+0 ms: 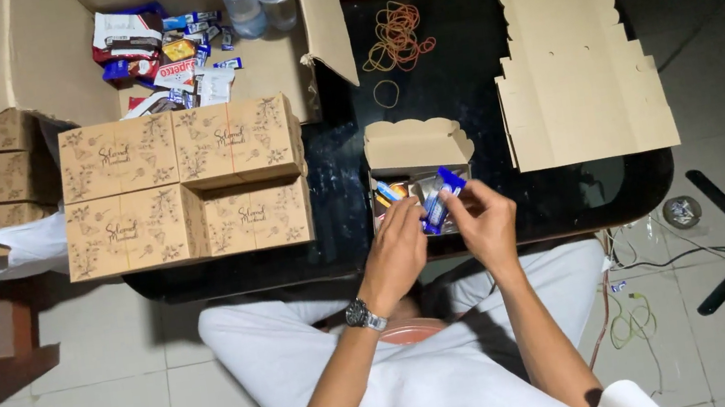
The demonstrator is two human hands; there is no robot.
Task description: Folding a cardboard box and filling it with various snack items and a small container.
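Left hand and right hand meeting over a small open cardboard box at the near edge of the black table. Both pinched shut on a blue-wrapped snack bar, held tilted just above the box's contents. To the left, four closed printed boxes; behind these, a large carton of snacks; to the right, flat box blanks; beyond, loose rubber bands.

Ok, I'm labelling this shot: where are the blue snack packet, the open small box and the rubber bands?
blue snack packet (443,194), head view, its middle.
open small box (415,141), head view, raised lid.
rubber bands (396,36), head view, middle of the pile.
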